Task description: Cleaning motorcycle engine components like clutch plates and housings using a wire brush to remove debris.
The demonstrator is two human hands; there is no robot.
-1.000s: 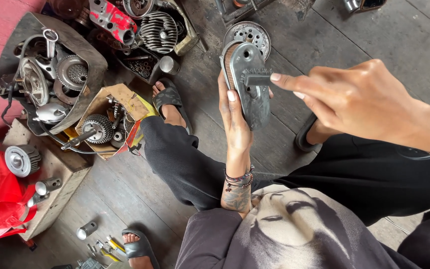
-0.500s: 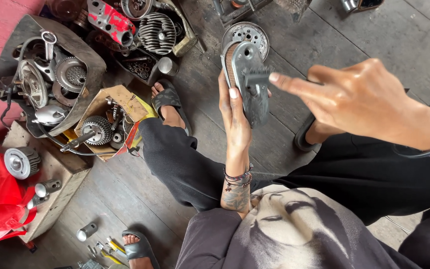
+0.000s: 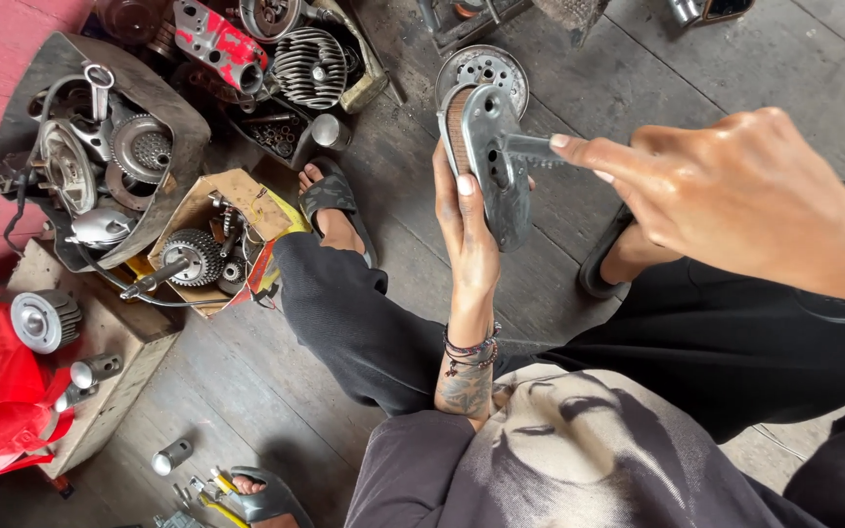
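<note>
I see soft, even daylight, bright enough with only faint shadows on the plank floor (image 3: 246,372). My right hand (image 3: 745,196) looms large and slightly soft near the lens. The wide lens bends the edges; the sandal (image 3: 266,494) at the near edge is motion-smeared.

My right hand (image 3: 735,200) sits slightly higher and further right now, and the small brush (image 3: 530,149) it pinches points up across the grey metal cover (image 3: 496,161).

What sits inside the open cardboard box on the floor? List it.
The cardboard box holds greasy metal gears and a shaft. Whatever lies beneath them is covered.
</note>
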